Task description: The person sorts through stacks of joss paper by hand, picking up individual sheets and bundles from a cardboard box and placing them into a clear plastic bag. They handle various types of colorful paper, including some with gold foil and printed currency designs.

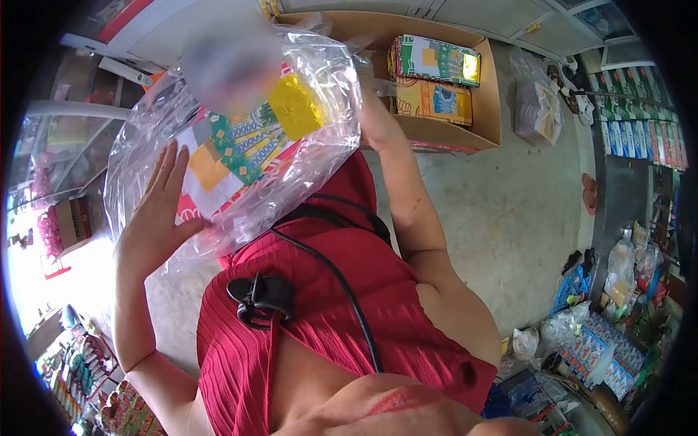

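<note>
A large clear plastic bag [331,54] is up in front of my chest. Inside lie printed paper items: a green and yellow patterned sheet [251,142], a gold foil square [297,107] and a tan square [209,164] on white and red paper. My left hand [156,207] rests flat along the bag's left side, fingers stretched and thumb apart. At the opposite edge, my right hand [376,120] grips the bag, its fingertips hidden behind the plastic. A blurred patch covers the bag's upper part.
Beyond my right hand stands an open cardboard box [488,120] with stacks of printed packets [436,62]. A clear-wrapped bundle [538,109] sits on the concrete floor [502,218]. Shelves of boxed goods [643,142] line the right, with a glass case [65,145] at left.
</note>
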`<state>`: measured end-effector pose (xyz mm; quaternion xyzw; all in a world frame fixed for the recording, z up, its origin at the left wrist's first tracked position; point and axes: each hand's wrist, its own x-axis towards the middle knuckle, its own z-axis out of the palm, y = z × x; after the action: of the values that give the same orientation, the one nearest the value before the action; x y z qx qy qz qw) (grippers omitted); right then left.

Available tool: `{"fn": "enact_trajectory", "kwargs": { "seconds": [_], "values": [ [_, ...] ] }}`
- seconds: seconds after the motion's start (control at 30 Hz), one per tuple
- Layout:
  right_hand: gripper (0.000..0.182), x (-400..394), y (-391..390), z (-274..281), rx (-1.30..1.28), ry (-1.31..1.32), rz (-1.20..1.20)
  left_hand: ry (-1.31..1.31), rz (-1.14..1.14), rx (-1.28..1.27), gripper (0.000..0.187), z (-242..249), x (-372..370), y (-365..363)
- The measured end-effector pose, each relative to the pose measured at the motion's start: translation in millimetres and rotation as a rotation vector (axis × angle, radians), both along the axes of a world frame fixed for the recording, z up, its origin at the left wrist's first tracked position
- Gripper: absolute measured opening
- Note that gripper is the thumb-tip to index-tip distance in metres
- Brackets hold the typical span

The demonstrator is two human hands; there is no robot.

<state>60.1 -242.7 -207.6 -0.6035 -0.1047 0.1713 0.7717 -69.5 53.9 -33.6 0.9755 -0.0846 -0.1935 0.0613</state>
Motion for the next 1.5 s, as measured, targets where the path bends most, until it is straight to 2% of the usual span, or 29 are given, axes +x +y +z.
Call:
{"fn": "enact_trajectory", "kwargs": {
  "seconds": [0.03,0.07,0.1,0.23,0.3,0.37,0.43,0.53,0.57,0.67,0.8,0.87,1.13,1.2,1.3,1.43,1.5],
  "values": [
    [0.063,11,-4,-10,0.170,0.037,-0.062,0.004,-0.004,0.004,0.111,-1,9,-5],
    [0.064,22,-12,-22,0.133,0.070,-0.180,0.007,-0.046,-0.014,0.105,-3,21,-13],
    [0.056,33,-20,-35,0.145,0.174,-0.346,0.009,-0.090,-0.033,0.100,-4,31,-22],
    [0.028,87,-82,-112,0.260,0.397,-0.517,0.040,-0.158,-0.012,0.103,-11,66,-59],
    [0.022,118,-118,-170,0.258,0.443,-0.612,0.076,-0.146,-0.023,0.107,-25,71,-63],
    [0.020,154,-168,-236,0.340,0.646,-0.767,0.065,-0.142,0.000,0.111,-41,78,-61],
    [0.024,179,-189,-277,0.318,0.825,-0.997,0.061,-0.105,-0.007,0.113,-46,79,-61],
    [0.031,198,-206,-302,0.276,0.864,-1.026,0.074,-0.068,0.024,0.111,-44,81,-63],
    [0.031,204,-209,-305,0.269,0.876,-1.014,0.083,-0.055,0.028,0.111,-42,85,-66],
    [0.032,215,-212,-302,0.574,0.890,-1.067,0.151,-0.035,0.105,0.109,-40,91,-71],
    [0.033,228,-220,-288,0.641,1.048,-1.181,0.138,-0.064,0.138,0.108,-43,92,-73],
    [0.036,227,-226,-293,0.402,0.994,-1.021,0.136,-0.060,0.156,0.108,-44,91,-72],
    [0.039,235,-223,-279,0.583,0.932,-1.096,0.078,-0.087,0.092,0.111,-50,81,-64],
    [0.035,238,-227,-271,0.553,1.025,-1.107,0.079,-0.089,0.097,0.111,-50,81,-65],
    [0.033,238,-234,-272,0.513,0.951,-0.994,0.075,-0.091,0.103,0.111,-50,81,-64],
    [0.032,240,-226,-244,0.492,0.977,-1.040,0.062,-0.102,0.126,0.112,-50,81,-65],
    [0.030,238,-215,-218,0.281,1.013,-1.114,0.058,-0.102,0.116,0.112,-51,81,-65]
  ]
}}
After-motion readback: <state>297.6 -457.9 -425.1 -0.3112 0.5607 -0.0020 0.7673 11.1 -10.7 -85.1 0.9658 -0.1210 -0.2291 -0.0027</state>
